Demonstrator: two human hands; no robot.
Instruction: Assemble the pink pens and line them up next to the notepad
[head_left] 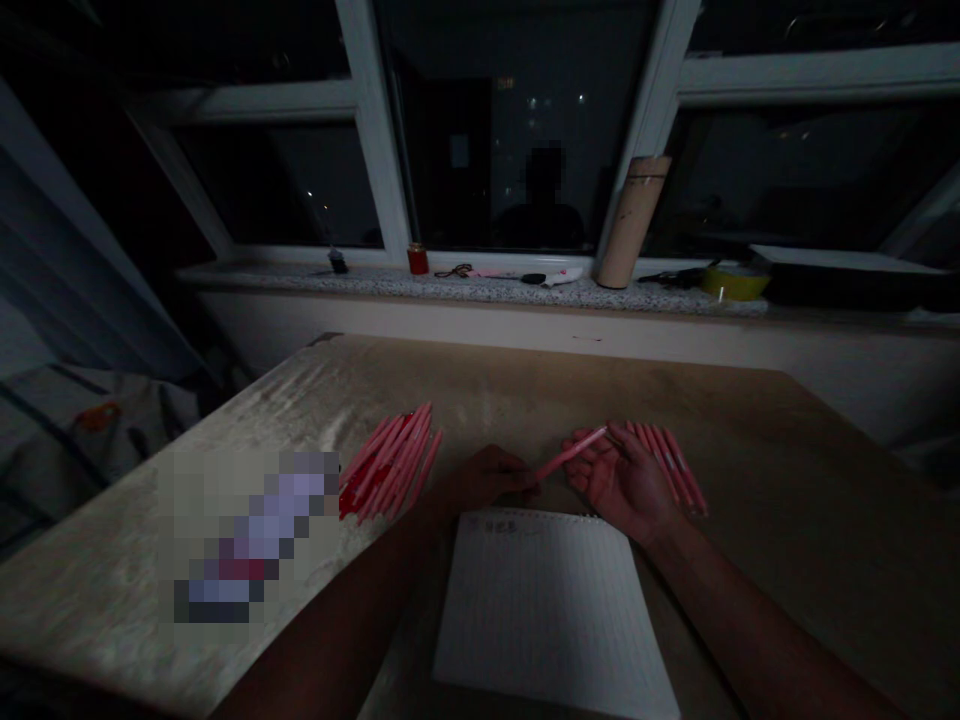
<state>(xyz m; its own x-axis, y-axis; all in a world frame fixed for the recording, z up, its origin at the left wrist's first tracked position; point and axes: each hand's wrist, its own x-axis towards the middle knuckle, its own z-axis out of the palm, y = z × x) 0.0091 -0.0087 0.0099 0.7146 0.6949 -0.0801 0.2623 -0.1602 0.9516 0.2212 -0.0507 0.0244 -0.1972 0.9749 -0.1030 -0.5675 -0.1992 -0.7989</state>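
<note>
A slim pink pen (568, 455) slants across the middle of the table, held at both ends. Its lower left end is pinched in the fingers of my left hand (495, 475). My right hand (626, 485), palm turned up, grips the other end between thumb and fingers. Right beside that hand lie several pink pens (679, 470) in a row. To the left of my left hand, a larger pile of pink pens (397, 460) rests on something red and shiny. Below both hands is a lined notebook page (547, 610) with some writing at its top left.
A blurred-out object (259, 530) lies on the table (480, 380) at left. Along the granite windowsill (465, 288) stand a small red jar (418, 260), a tall tan cylinder (634, 222) and a yellow tape roll (735, 283). Dark windows are behind.
</note>
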